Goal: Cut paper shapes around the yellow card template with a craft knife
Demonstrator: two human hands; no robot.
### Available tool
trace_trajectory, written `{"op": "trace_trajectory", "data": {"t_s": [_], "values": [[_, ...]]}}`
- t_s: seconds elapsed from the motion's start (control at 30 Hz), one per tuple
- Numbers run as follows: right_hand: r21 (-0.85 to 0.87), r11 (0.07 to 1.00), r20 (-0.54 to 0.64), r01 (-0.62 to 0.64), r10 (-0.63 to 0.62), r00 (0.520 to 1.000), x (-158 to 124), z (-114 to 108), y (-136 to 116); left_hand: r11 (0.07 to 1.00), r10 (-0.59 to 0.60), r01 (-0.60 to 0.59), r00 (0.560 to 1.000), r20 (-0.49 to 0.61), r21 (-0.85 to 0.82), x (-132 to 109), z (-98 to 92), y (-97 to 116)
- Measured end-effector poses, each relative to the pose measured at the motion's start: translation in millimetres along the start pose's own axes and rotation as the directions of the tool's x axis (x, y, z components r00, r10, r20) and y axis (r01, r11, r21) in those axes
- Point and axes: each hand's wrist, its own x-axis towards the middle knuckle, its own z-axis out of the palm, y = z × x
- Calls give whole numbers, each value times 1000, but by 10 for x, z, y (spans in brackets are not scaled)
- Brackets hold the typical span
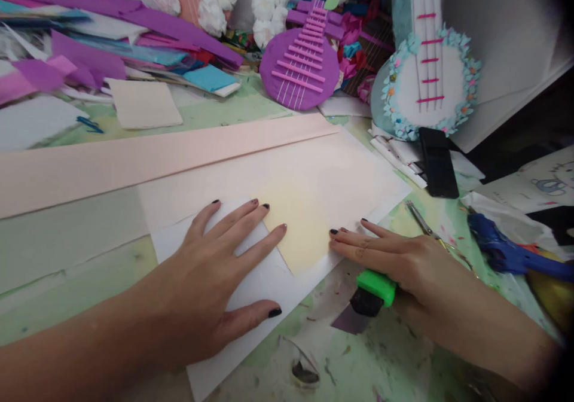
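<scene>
My left hand [224, 264] lies flat with fingers spread on a white sheet [174, 240], its fingertips at the left edge of a pale yellow piece [302, 228]. My right hand [394, 252] has its fingers stretched toward the yellow piece's right side and resting on the paper. Under its palm side sits a green and black cutter [376, 288] with a wide blade; the thumb is hidden, and the cutter appears held against the palm. A thin pale pink sheet [341, 168] covers part of the white one, with a folded pink strip [179, 151] along its upper side.
Scissors [421, 219], a black phone [438, 163] and a blue glue gun [502, 246] lie at the right. Behind stand a purple paper instrument [300, 67] and a white and light blue one [442, 79]. Coloured paper scraps [89, 61] pile up at the back left.
</scene>
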Motion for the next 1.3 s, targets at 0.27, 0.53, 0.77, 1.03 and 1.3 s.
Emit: {"op": "trace_trajectory", "data": {"t_s": [0.27, 0.53, 0.77, 1.03, 1.3], "values": [[19, 1000, 19, -11, 11, 1000, 24, -30, -30, 999, -17, 17, 1000, -9, -51, 15, 10, 5], [34, 999, 13, -3, 2, 1000, -6, -35, -21, 999, -16, 16, 1000, 12, -29, 30, -31, -19], [111, 994, 15, 5, -7, 1000, 11, -90, -13, 999, 48, -48, 999, 26, 3, 165, -145, -46], [146, 989, 28, -6, 2, 1000, -29, -145, 11, 997, 82, -82, 996, 25, -12, 258, -163, -55], [183, 983, 47, -20, 12, 999, -36, -169, 24, 967, 251, -247, 965, 72, -61, 374, -156, -113]]}}
